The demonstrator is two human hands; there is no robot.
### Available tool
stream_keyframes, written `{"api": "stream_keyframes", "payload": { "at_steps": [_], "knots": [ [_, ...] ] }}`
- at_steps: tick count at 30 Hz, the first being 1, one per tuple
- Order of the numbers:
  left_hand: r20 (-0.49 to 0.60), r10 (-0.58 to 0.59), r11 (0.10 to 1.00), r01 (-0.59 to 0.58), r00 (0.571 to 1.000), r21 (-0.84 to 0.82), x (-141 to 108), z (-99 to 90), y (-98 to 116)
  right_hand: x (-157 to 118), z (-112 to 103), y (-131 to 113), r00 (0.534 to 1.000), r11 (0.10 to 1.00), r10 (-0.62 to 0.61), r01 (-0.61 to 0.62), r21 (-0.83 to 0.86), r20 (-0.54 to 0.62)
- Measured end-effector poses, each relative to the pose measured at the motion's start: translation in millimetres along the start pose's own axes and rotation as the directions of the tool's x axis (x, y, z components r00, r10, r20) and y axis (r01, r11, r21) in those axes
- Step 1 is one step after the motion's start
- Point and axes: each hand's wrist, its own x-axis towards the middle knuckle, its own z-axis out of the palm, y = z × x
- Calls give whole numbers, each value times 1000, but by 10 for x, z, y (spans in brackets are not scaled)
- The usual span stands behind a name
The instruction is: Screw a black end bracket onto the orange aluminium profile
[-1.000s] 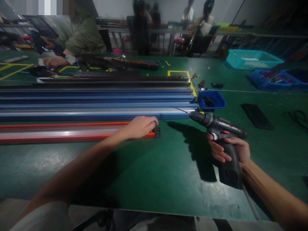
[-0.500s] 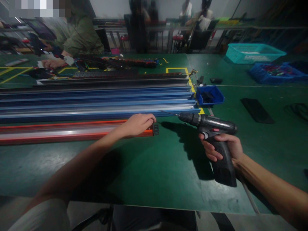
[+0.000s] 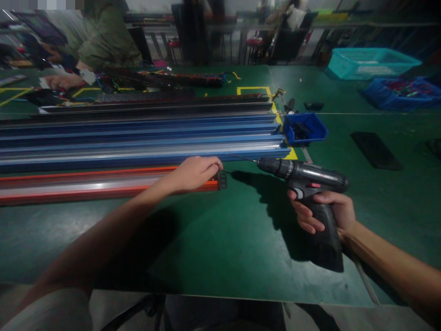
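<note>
My left hand (image 3: 195, 173) rests on the right end of a long orange rail (image 3: 86, 186) lying on the green table (image 3: 223, 239), fingers curled over its top beside a small black end piece (image 3: 222, 180). My right hand (image 3: 324, 214) grips a black cordless drill (image 3: 306, 184) by its handle, held above the table. The drill's thin bit (image 3: 243, 158) points left toward the end of the orange rail, a short gap away. Behind the orange rail lie several long blue rails (image 3: 138, 142) side by side.
A small blue bin (image 3: 305, 128) with dark parts sits past the blue rails' ends. A black flat pad (image 3: 375, 150), a teal crate (image 3: 372, 62) and a blue crate (image 3: 403, 92) are at the right. Another person (image 3: 103, 41) works with wires at the far left.
The drill has moved left and lower, so its bit is closer to the orange rail's end. My left hand has stayed on the rail. The view has tilted down slightly.
</note>
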Motion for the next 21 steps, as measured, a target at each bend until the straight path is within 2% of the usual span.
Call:
{"api": "stream_keyframes", "payload": {
  "at_steps": [4, 9, 16, 21],
  "knots": [
    [-9, -3, 1000, 3, 1000, -7, 9, 6, 4, -18, -53, 64, 1000, 999, 31, -31, 43, 7],
    [5, -26, 999, 26, 1000, -29, 4, -13, 26, -80, -72, 33, 998, 998, 35, -32, 54, -57],
    [81, -93, 995, 96, 992, -28, 18, -38, 26, -131, -136, -48, 996, 996, 57, -53, 65, -68],
    [95, -71, 996, 75, 993, -38, 20, -29, 24, -131, -139, -74, 995, 992, 48, -38, 117, -90]
  ]
}}
